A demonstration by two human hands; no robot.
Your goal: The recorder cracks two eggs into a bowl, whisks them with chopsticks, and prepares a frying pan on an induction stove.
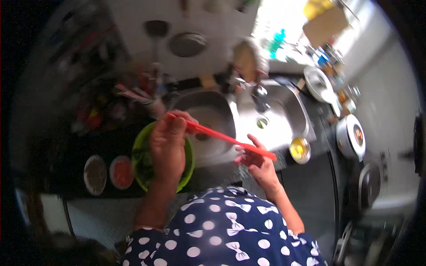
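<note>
My left hand [171,143] grips one end of a long, thin red plastic utensil [219,135], perhaps tongs. The utensil slants down to the right across the front of the sink. Its far end passes over my right hand [261,166], whose fingers are spread; whether they touch it I cannot tell. Beneath my left hand and forearm stands a lime-green bowl [190,166], partly hidden, with dark leafy greens [143,163] inside. To its left are a small bowl of red-orange food [122,172] and a pale dish [95,174] with blurred contents.
A double steel sink [234,113] lies ahead, with a green scrap by the right drain [262,123]. A small bowl with yellow pieces [300,150] sits at its front right corner. Further right are a white appliance [351,136] and a white strainer-like vessel [318,83]. A utensil holder [155,108] stands behind the green bowl.
</note>
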